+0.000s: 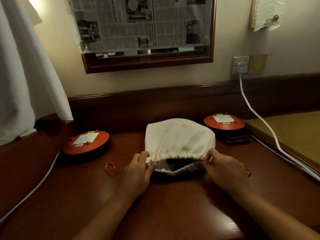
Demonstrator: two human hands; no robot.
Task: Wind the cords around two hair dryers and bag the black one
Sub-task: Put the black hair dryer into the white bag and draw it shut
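Observation:
A white cloth drawstring bag with orange print lies bulging in the middle of the dark wooden desk, its gathered mouth facing me. Something black, only partly visible, sits inside the opening. My left hand pinches the left corner of the bag's mouth. My right hand pinches the right corner, where the orange drawstring comes out. An orange loop of drawstring lies on the desk left of my left hand. No second hair dryer is in view.
Two round orange socket reels stand on the desk, one at the left and one at the back right. White cables run from the left reel and from the wall socket. A curtain hangs left; a newspaper-covered mirror is behind.

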